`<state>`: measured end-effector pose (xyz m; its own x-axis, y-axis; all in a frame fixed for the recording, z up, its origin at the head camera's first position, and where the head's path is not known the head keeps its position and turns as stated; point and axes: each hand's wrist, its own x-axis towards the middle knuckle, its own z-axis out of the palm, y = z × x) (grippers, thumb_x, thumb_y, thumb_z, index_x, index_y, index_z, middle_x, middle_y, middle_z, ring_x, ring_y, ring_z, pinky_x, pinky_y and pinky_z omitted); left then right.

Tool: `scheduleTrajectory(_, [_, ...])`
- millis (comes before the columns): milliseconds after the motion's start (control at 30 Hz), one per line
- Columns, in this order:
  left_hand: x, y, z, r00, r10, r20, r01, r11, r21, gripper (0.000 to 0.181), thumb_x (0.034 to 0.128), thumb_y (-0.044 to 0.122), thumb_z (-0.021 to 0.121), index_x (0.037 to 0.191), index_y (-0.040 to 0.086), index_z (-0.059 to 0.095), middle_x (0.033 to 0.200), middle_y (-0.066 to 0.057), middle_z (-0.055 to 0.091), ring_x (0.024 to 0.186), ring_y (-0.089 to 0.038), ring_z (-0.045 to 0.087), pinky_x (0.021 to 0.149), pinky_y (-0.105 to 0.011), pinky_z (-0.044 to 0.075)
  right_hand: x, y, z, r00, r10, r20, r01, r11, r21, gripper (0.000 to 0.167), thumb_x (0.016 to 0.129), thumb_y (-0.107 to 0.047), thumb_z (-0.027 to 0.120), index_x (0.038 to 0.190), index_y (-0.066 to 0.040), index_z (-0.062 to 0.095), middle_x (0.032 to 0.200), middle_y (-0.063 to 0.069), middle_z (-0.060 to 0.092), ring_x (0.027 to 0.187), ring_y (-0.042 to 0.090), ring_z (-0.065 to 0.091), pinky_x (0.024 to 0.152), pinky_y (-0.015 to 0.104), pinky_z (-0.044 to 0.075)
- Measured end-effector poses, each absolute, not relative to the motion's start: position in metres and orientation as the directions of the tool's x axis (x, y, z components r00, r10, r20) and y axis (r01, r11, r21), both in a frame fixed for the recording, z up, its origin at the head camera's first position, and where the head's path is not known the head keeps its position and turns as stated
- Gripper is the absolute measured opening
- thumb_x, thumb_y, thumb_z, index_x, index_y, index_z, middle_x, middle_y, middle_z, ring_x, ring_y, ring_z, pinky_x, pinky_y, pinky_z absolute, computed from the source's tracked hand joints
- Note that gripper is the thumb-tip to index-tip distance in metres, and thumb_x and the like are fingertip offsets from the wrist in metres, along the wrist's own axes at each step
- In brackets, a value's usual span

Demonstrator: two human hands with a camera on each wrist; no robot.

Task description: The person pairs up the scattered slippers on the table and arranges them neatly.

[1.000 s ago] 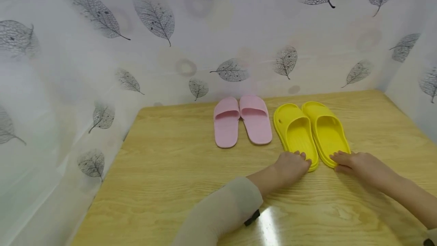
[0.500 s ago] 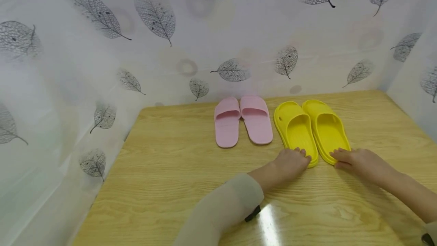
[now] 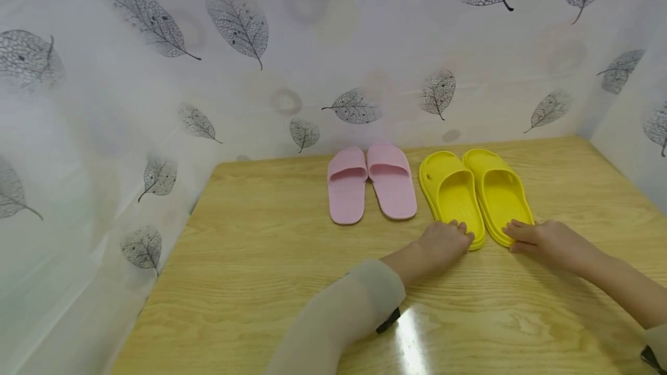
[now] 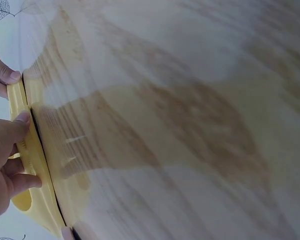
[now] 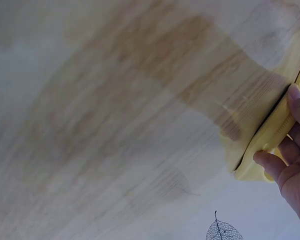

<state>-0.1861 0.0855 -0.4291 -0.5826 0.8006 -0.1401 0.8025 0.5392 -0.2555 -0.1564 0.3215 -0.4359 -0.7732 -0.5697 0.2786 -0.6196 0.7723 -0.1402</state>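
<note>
A pair of yellow slippers stands at the right of the wooden table, toes toward the back, the left one (image 3: 461,204) beside the right one (image 3: 502,195). My left hand (image 3: 442,246) holds the heel of the left slipper, fingers over its rim. At the right slipper's heel, my right hand (image 3: 557,247) has its fingers over the edge. In the left wrist view the left hand (image 4: 2,160) lies against the slipper's side (image 4: 42,170). The right wrist view shows the right hand (image 5: 296,165) with thumb and finger on the yellow slipper (image 5: 270,135).
To the left of the yellow pair lie two pink slippers, one (image 3: 346,198) near the other (image 3: 394,190), close to the back edge. A pale leaf-print sheet (image 3: 250,126) hangs behind and at both sides of the wooden table (image 3: 260,259).
Both hands have slid the yellow slippers a little away from me, toward the back of the table. The pink slippers have stayed in place.
</note>
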Motion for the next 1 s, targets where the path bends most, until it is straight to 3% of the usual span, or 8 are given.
scheduleTrajectory(300, [-0.190,0.085,-0.431,-0.588,0.798,-0.131,0.798,0.545,-0.258,0.033,0.1014,0.028,0.043,0.132,0.030,0.054,0.130,0.008,0.056,0.113,-0.007,0.053,0.078,-0.022,0.052,-0.160,0.326,-0.436,-0.773,-0.575,0.268,-0.627,0.757,-0.186,0.041,0.072,-0.015,0.077,0.108,0.003,0.069,0.105,0.025,0.067,0.085,0.045,0.065,0.068,0.053,0.053])
scheduleTrajectory(600, [-0.195,0.084,-0.432,-0.585,0.802,-0.119,0.799,0.545,-0.256,0.033,0.1017,0.030,0.042,0.133,0.027,0.054,0.132,0.005,0.055,0.117,-0.010,0.053,0.086,-0.025,0.051,-0.164,0.327,-0.433,-0.826,-0.535,0.178,-0.564,0.794,-0.229,0.040,0.077,-0.015,0.075,0.112,0.003,0.067,0.111,0.025,0.065,0.092,0.045,0.064,0.075,0.057,0.050])
scheduleTrajectory(833, [-0.199,0.083,-0.430,-0.607,0.779,-0.160,0.793,0.580,-0.187,0.037,0.1023,0.030,0.039,0.138,0.026,0.049,0.141,0.004,0.049,0.128,-0.013,0.046,0.099,-0.031,0.045,-0.169,0.329,-0.434,-0.815,-0.546,0.194,-0.578,0.789,-0.208,0.039,0.076,-0.015,0.076,0.110,0.001,0.069,0.108,0.023,0.066,0.093,0.040,0.065,0.074,0.049,0.053])
scheduleTrajectory(1000, [-0.201,0.084,-0.430,-0.608,0.777,-0.163,0.791,0.578,-0.200,0.038,0.1020,0.032,0.040,0.138,0.026,0.048,0.142,0.004,0.048,0.129,-0.012,0.045,0.100,-0.030,0.044,-0.173,0.330,-0.431,-0.834,-0.532,0.146,-0.552,0.801,-0.233,0.037,0.078,-0.016,0.075,0.110,0.001,0.069,0.110,0.024,0.066,0.094,0.041,0.065,0.076,0.050,0.052])
